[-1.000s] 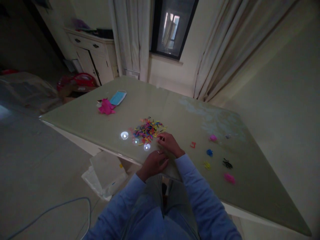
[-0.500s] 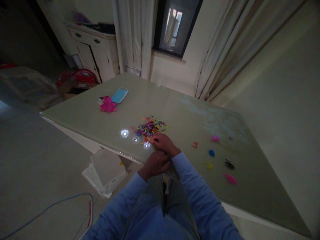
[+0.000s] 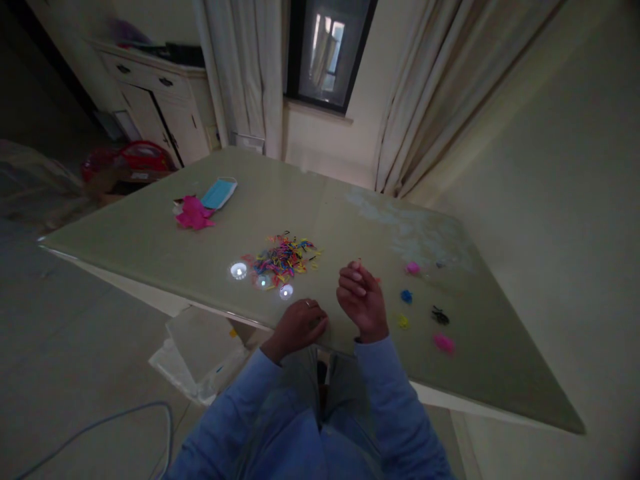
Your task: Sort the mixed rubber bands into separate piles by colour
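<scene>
Coloured bands, mixed in a loose heap on the pale green table, beyond the left hand and off to the left of the right hand. Left: near the front edge, palm down, fingers loosely bent; cannot tell of anything held, underside hidden. Right: raised above the tabletop, fingers curled in, tips close together; cannot tell whether actually pinching a band. Farther right, small clumps, set apart by colour: pink clump, blue clump, yellow clump, black clump, second pink clump.

Risks, as judged: a tiny band dropped through a slack pinch; yellow and blue mingled by a low sweep of the right sleeve; heap strewn by a careless brush; colours washed out beside the glare spots.
</scene>
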Action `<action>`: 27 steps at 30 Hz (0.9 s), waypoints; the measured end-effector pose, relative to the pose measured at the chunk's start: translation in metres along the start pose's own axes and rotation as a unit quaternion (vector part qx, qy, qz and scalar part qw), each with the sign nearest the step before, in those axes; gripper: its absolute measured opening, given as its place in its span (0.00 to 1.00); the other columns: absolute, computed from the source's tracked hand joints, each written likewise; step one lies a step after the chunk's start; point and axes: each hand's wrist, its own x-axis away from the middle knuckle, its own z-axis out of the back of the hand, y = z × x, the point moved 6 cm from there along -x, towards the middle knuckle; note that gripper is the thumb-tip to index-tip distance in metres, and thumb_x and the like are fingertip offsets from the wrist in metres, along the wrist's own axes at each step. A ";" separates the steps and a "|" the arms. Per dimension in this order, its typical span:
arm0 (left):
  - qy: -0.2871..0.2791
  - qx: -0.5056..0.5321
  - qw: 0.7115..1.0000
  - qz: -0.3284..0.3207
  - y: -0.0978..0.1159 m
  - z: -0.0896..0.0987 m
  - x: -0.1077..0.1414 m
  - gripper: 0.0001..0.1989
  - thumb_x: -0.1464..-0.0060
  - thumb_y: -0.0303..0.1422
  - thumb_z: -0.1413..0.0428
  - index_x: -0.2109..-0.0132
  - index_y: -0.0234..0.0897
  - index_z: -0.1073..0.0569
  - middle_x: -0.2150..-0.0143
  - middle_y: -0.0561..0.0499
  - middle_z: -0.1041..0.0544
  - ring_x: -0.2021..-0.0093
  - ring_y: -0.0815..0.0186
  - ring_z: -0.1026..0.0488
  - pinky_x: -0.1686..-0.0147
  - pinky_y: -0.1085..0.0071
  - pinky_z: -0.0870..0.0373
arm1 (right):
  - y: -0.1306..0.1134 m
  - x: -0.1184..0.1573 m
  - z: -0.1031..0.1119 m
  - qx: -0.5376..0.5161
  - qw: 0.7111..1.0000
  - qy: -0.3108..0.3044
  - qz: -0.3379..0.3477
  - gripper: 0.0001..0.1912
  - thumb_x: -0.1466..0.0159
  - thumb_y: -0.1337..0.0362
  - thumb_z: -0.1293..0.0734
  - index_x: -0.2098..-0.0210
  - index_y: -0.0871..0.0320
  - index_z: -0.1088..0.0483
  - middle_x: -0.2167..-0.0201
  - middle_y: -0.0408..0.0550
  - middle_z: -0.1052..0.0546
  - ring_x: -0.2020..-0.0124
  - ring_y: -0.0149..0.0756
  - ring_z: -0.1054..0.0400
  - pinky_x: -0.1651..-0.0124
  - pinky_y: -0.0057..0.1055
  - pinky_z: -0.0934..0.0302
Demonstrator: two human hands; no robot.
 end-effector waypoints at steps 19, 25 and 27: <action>0.015 -0.001 1.000 0.016 -0.005 -0.001 -0.002 0.12 0.38 0.36 0.50 0.64 0.39 0.24 0.66 0.47 0.23 0.63 0.63 0.26 0.60 0.66 0.30 | 0.054 0.062 0.107 -0.139 0.965 0.089 -0.203 0.14 0.40 0.50 0.36 0.67 0.55 0.33 0.73 0.44 0.28 0.80 0.30 0.40 0.76 0.28 0.46; 0.017 -0.015 1.000 0.017 -0.006 -0.002 -0.003 0.13 0.37 0.37 0.50 0.65 0.39 0.24 0.66 0.47 0.23 0.64 0.63 0.26 0.61 0.66 0.30 | 0.098 0.036 0.139 0.408 0.894 0.048 -0.181 0.09 0.36 0.63 0.38 0.66 0.58 0.26 0.66 0.52 0.21 0.66 0.38 0.30 0.64 0.30 0.43; 0.020 -0.017 1.000 0.015 -0.006 -0.002 -0.003 0.12 0.37 0.37 0.50 0.64 0.38 0.24 0.66 0.47 0.23 0.64 0.63 0.27 0.62 0.67 0.30 | 0.110 0.028 0.131 0.443 0.879 -0.009 -0.179 0.09 0.35 0.64 0.38 0.65 0.58 0.26 0.65 0.52 0.21 0.65 0.38 0.29 0.65 0.29 0.45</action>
